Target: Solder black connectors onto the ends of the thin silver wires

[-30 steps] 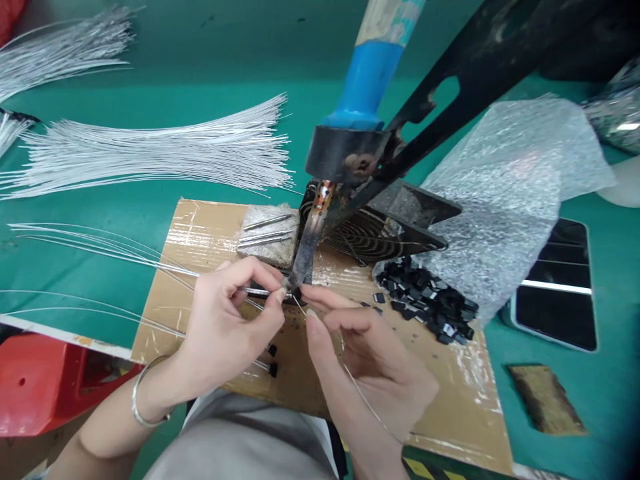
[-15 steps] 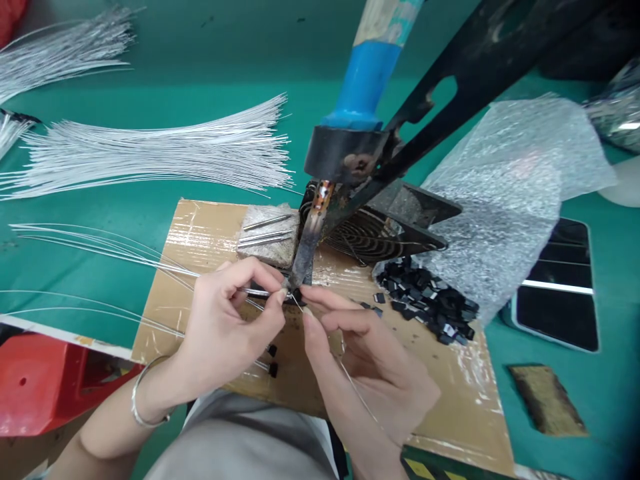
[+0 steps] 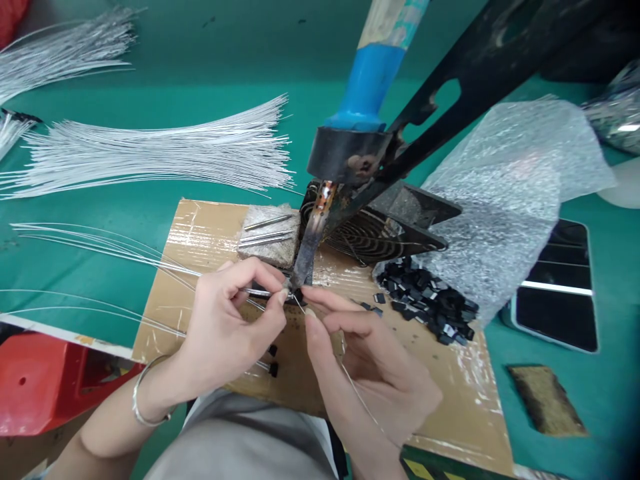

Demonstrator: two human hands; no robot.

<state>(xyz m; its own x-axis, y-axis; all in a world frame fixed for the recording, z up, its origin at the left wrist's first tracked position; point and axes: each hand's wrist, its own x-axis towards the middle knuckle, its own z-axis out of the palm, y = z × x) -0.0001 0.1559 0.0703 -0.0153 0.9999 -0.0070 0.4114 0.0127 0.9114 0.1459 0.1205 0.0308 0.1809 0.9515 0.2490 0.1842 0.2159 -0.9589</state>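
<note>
I view the left hand (image 3: 240, 327) with thumb and forefinger pressed together on a white wire (image 3: 257, 292), its end positioned just beside the tip of the soldering iron (image 3: 363, 87). The right hand (image 3: 373, 363) grips a thin solder wire (image 3: 360, 398) between thumb and fingers; the solder wire crosses the palm, and its free end points toward the same tip. Contact at the tip is too small for me to confirm. The iron hangs from a black bracket (image 3: 440, 127), which slants in from the upper right and obstructs my view of part of the fan (image 3: 363, 237). Left of the fan, a fibrous pad (image 3: 273, 255) carries metal rods (image 3: 265, 238). Two black-capped wire ends (image 3: 273, 369) lie below the left hand, which covers part of their length. All work is over a cardboard sheet (image 3: 450, 407). To the right, a heap of small black parts (image 3: 430, 300) spills at the mouth of a plastic bag (image 3: 505, 180); beyond are a phone (image 3: 555, 293) and a scorched block (image 3: 547, 400). A large wire bundle (image 3: 165, 150) lies at upper left, well apart from both hands.
</note>
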